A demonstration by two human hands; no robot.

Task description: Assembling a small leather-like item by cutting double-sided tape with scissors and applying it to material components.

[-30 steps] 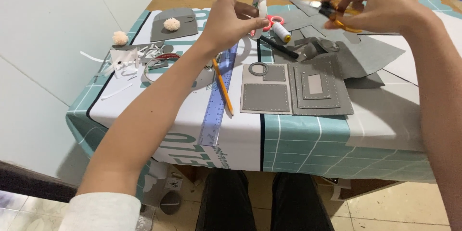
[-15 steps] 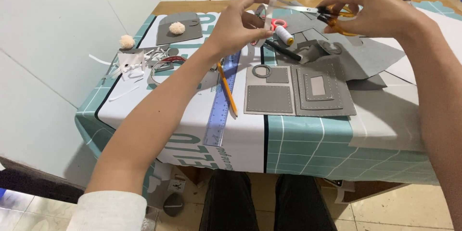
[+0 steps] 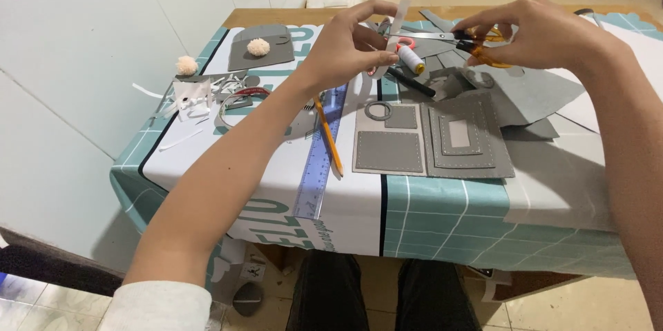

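Scissors (image 3: 459, 40) in the right hand (image 3: 545, 34) meet a thin strip (image 3: 398, 24) pinched by the left hand (image 3: 345, 44); fingertips sit close, so a crooked snip risks nicking them.

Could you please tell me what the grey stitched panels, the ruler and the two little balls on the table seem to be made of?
The grey stitched panels look like matte felt or faux leather: flat, dull, with dashed stitch lines along the edges. The ruler seems to be translucent bluish plastic, since the cloth shows through it. The two little balls appear to be fluffy cream yarn or fibre pompoms, with fuzzy outlines.
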